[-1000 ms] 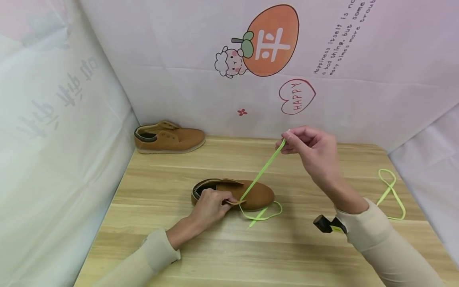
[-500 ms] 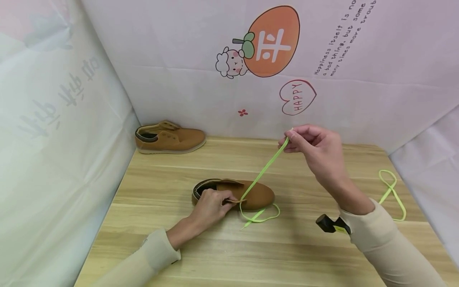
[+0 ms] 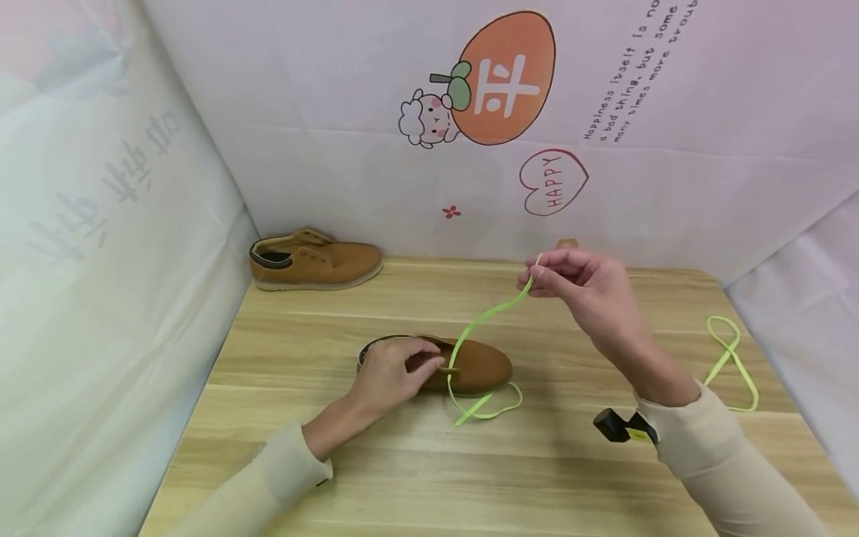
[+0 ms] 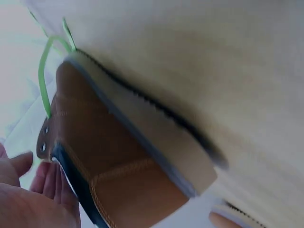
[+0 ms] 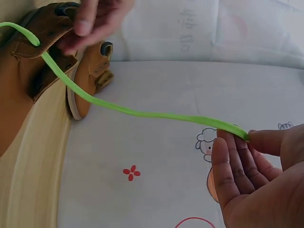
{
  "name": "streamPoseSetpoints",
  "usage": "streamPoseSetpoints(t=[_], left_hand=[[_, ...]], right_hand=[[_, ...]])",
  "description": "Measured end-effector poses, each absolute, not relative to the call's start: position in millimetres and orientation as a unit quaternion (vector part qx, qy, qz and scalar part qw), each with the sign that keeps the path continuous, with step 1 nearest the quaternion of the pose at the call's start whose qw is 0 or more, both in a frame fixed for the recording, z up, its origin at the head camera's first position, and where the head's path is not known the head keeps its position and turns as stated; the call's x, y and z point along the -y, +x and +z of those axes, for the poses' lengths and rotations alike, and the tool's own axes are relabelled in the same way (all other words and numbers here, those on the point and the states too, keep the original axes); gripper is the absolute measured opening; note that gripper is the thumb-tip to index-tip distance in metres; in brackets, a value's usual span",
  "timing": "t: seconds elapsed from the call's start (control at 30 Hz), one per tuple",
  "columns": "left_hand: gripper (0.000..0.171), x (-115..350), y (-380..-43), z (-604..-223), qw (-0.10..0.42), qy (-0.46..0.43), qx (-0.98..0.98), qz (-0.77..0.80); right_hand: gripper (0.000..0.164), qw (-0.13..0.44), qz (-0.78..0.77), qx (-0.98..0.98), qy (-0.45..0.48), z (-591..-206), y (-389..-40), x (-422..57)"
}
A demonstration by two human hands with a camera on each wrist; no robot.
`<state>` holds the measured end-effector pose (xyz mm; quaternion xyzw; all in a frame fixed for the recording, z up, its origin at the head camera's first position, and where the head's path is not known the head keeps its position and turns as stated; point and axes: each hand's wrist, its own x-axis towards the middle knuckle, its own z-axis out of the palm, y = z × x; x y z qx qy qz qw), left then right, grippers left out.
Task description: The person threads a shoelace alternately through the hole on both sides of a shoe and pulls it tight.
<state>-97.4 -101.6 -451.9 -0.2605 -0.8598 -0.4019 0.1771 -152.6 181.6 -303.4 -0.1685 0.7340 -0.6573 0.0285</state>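
Note:
A brown shoe sits on the wooden table, toe to the right. Through an eyelet of its near flap runs a bright green shoelace; the lace's other part lies looped on the table beside the shoe. My right hand pinches the lace near its tip between thumb and fingers, up by the back wall, and the lace sags in a curve. Over the shoe's opening is my left hand, its thumb and fingers apart with nothing between them, close to the flap in the left wrist view.
Another brown shoe, with no lace in its eyelets, stands at the table's back left corner. A second green shoelace lies looped at the right side. White printed cloth encloses the table at the back and sides.
My left hand has let go of the shoe's flap, and its thumb and fingers have parted. The lace has gone from taut to slack, still pinched in my right hand.

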Motion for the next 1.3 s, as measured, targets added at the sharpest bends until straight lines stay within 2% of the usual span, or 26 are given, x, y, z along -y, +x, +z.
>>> streamPoseSetpoints(t=[0.23,0.4,0.7,1.03,1.13,1.3], left_hand=[[0.026,105.4,-114.7,-437.2,0.172,-0.252,0.887,-0.347],[0.029,105.7,-125.4,-433.7,0.141,-0.258,0.912,-0.284],[0.022,101.9,-135.7,-430.2,0.08,-0.269,0.935,-0.216],[0.013,98.4,-150.4,-434.9,0.051,-0.258,0.943,-0.204],[0.012,97.9,-155.1,-433.7,0.037,-0.242,0.942,-0.231],[0.011,95.7,-161.3,-426.2,-0.021,-0.204,0.942,-0.267]], right_hand=[[0.021,0.041,-0.595,-0.786,-0.163,-317.3,-155.5,-182.2],[0.02,0.046,-0.574,-0.802,-0.155,-329.0,-157.3,-183.1],[0.021,0.073,-0.555,-0.815,-0.151,-357.8,-162.9,-185.0],[0.024,0.168,-0.541,-0.811,-0.146,-395.2,-168.1,-173.4],[0.02,0.175,-0.531,-0.814,-0.156,-404.5,-169.5,-170.8],[0.016,0.17,-0.509,-0.826,-0.173,-416.2,-171.0,-163.0]])
